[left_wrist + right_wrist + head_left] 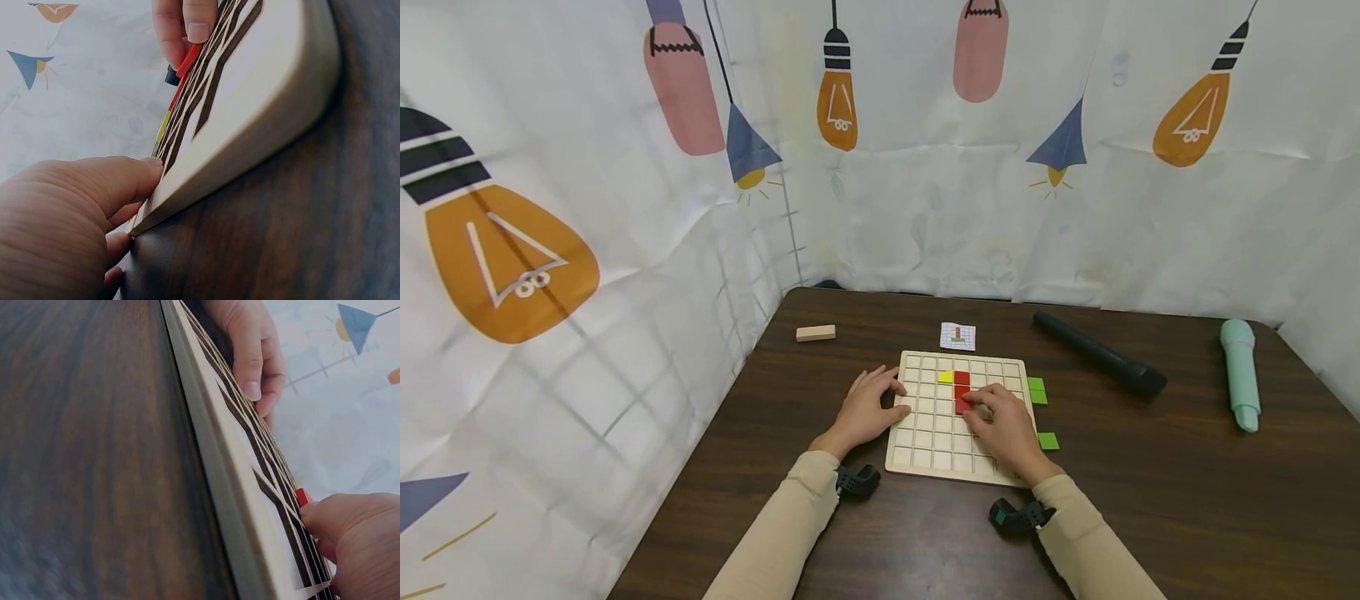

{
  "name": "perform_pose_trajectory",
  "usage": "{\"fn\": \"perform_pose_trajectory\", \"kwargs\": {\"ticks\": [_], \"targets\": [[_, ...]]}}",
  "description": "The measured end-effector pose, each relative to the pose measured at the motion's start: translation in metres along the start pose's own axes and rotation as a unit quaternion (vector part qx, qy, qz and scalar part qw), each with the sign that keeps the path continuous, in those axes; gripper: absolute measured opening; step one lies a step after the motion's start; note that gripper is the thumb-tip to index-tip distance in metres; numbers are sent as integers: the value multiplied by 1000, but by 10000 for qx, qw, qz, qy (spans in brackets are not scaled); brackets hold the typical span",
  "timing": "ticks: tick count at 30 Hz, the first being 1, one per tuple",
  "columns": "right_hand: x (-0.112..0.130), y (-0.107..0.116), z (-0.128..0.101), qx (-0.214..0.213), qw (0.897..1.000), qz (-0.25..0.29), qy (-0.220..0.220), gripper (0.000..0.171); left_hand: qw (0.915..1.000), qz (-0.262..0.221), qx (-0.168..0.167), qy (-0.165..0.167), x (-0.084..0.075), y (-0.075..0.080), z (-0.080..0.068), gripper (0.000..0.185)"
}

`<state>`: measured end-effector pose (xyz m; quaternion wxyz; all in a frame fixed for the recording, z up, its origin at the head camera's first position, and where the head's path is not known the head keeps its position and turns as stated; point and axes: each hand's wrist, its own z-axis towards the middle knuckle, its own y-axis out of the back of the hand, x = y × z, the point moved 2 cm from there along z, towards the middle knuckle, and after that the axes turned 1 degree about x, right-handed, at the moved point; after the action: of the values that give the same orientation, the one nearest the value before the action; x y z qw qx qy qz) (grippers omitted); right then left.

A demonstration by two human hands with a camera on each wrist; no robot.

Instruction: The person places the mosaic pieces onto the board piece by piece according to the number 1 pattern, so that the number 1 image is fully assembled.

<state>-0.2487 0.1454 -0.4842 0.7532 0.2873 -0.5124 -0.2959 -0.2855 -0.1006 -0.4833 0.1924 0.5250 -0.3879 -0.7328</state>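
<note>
In the head view a pale wooden grid board [925,437] lies on the dark table. My left hand [863,410] rests at its left edge, thumb [134,178] on the rim and fingers relaxed along the side. Over the middle of the board, my right hand [1009,429] pinches a red tile [189,60] between thumb and index finger; the tile tilts above the grid in the left wrist view. Another red tile [962,378] lies in the upper part of the grid, beside a small yellow tile [946,377]. The right fingers partly cover the lower red area.
Green tiles [1037,392] lie against the board's right edge, with another green tile [1048,441] lower down. Behind the board is a small pattern card [958,337]. A wooden block [816,333] lies back left; a black microphone [1097,354] and a mint-green microphone-shaped object [1240,375] lie right.
</note>
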Motion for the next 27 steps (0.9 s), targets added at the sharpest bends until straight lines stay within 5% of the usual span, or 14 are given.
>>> {"fn": "perform_pose_trajectory", "kwargs": {"ticks": [27], "targets": [[-2, 4, -2, 22, 9997, 224, -25, 23, 10000, 17, 51, -4, -1, 0, 0, 19]]}}
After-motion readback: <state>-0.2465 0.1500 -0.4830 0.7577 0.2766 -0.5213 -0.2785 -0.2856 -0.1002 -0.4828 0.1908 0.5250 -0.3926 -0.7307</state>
